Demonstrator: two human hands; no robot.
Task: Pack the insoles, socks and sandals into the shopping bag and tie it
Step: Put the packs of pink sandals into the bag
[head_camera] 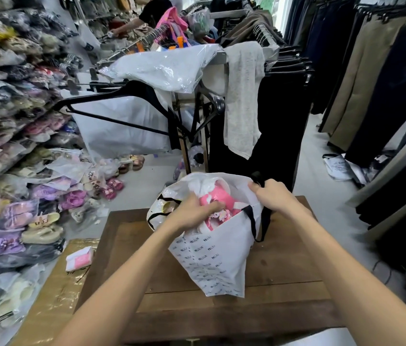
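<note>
One white shopping bag (218,260), black handles, stands open on the wooden table (284,303). My left hand (192,212) is inside its mouth, fingers curled on pink sandals (218,198). My right hand (270,194) grips the far rim. One pink-and-white packet (80,258) lies left on cardboard (47,303). Bagged shoes (17,213) piled left; clothes rack (259,96) beyond.

Both bare forearms reach forward, roughly parallel. Left hand (192,211) is angled down and inward, fingers curled and a bit blurry. Right hand (270,196) sits higher, fingers curled over, thumb pinching in, knuckles up.
</note>
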